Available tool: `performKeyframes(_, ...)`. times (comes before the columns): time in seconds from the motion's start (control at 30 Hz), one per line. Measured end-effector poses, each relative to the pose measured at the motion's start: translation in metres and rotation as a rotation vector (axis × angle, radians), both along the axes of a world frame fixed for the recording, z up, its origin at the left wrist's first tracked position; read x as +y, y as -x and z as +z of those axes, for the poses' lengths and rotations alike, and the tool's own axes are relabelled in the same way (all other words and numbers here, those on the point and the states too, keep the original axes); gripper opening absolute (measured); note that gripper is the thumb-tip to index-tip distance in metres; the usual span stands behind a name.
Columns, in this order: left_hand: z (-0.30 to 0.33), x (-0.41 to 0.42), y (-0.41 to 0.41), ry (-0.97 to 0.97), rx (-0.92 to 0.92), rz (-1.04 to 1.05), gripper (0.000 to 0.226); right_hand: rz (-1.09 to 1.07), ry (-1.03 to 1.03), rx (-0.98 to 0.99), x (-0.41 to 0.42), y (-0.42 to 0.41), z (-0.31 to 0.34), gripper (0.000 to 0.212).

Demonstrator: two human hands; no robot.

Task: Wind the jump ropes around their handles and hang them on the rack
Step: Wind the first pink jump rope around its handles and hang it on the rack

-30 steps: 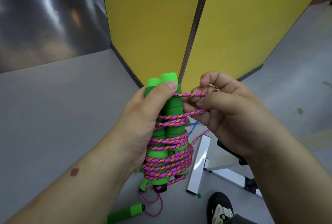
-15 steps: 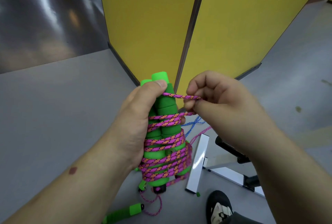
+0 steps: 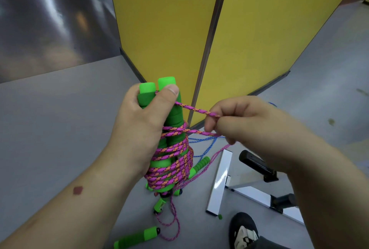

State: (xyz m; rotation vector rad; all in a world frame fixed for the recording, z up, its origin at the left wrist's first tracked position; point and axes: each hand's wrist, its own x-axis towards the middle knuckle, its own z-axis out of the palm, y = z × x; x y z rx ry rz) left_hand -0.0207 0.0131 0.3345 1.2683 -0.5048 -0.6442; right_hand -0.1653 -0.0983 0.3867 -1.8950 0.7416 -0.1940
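Above the floor, right hand pinches pink rope.

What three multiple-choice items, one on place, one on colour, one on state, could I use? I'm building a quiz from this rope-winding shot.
1. Where does the loose green foam handle with a pink cord lie?
A. on the grey floor
B. on the yellow panel
C. in the right hand

2. What colour is the thin rope behind the wound bundle?
A. white
B. blue
C. black

3. What is the right hand doing?
A. hanging idle
B. pressing flat on the floor
C. pinching the pink-and-orange braided rope

Answers: 1 A, the loose green foam handle rests on the grey floor. 2 B, the thin rope is blue. 3 C, the right hand fingers close on the pink-and-orange braided rope running from the pair of green foam handles in the left hand grip.
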Motion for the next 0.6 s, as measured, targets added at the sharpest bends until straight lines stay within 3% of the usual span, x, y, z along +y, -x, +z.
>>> performKeyframes(0.1,-0.001,0.002,-0.003,-0.037,-0.052,-0.048,0.030,-0.040,-0.496,-0.295,-0.005,0.003,0.002,0.021)
performKeyframes(0.27,0.001,0.002,0.002,-0.070,-0.204,-0.093,0.038,0.057,-0.911,-0.494,-0.008,0.005,-0.005,0.017)
performKeyframes(0.37,0.002,0.002,0.000,-0.065,-0.239,-0.087,0.037,0.141,-1.058,-0.529,-0.011,0.006,-0.007,0.008)
performKeyframes(0.5,0.003,0.004,-0.005,-0.066,-0.238,-0.078,0.043,0.199,-1.123,-0.541,-0.011,0.003,-0.011,0.030)
performKeyframes(0.6,0.004,0.004,-0.004,-0.037,-0.126,-0.107,0.040,0.231,-1.058,-0.554,-0.009,0.001,-0.014,0.037)
